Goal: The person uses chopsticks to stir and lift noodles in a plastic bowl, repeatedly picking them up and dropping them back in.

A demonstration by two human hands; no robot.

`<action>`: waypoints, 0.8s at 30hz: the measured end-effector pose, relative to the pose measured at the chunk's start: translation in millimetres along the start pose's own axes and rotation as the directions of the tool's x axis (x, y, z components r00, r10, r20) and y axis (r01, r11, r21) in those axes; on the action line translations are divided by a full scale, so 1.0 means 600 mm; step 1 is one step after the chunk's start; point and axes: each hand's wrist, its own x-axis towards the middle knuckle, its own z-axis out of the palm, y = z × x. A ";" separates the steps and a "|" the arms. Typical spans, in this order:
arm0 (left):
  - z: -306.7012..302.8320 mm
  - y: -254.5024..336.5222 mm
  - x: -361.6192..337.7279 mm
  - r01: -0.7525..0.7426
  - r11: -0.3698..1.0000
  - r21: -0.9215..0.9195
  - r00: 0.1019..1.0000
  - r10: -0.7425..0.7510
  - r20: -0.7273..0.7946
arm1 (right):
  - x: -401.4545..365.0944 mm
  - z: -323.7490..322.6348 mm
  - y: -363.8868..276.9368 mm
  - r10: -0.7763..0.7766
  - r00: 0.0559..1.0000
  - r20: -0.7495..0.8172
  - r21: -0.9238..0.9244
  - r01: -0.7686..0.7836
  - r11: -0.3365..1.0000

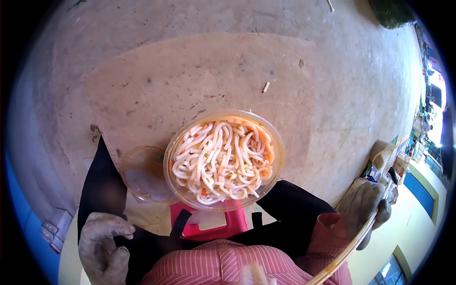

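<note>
A clear round bowl (280, 178) full of thick white noodles (221, 159) with orange and green bits stands in the middle, in front of the person's striped shirt. My left hand (105, 244), in a dirty pale glove, is at the lower left, its fingers curved and apart with nothing between them. On the right, my right hand (368, 206), also gloved, is closed around a pair of long light chopsticks (349, 249) that slant down toward the bottom edge. Neither hand touches the bowl.
A clear round lid (142, 178) lies left of the bowl, partly behind it. A pink-red plastic object (236, 219) shows between the dark-trousered legs. A small white scrap (266, 87) lies on the concrete floor (199, 71). Piled items (381, 154) stand at the right.
</note>
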 end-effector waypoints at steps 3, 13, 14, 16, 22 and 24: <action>0.001 0.003 0.000 0.011 1.000 0.000 1.000 -0.011 0.013 | -0.011 -0.002 0.007 -0.142 0.981 -0.134 -0.020 0.141 0.990; -0.003 0.000 0.000 -0.046 0.998 0.038 0.998 0.045 0.042 | -0.004 -0.020 -0.046 -0.044 0.971 -0.237 -0.315 -0.033 0.949; -0.003 0.000 0.001 -0.048 0.998 0.037 0.998 0.046 0.052 | -0.017 -0.023 -0.048 -0.060 0.968 -0.243 -0.272 -0.008 0.962; -0.003 -0.002 -0.001 -0.062 0.997 0.041 0.997 0.060 0.053 | -0.004 0.007 -0.026 -0.185 0.891 -0.415 -0.190 0.114 0.975; 0.000 -0.005 -0.002 -0.029 0.998 0.061 0.997 0.025 0.072 | 0.001 0.023 -0.009 -0.238 0.895 -0.378 -0.266 0.141 0.954; 0.017 -0.011 -0.002 -0.033 0.999 0.041 0.995 0.037 -0.089 | -0.001 0.022 -0.007 -0.263 0.884 -0.386 -0.289 0.155 0.945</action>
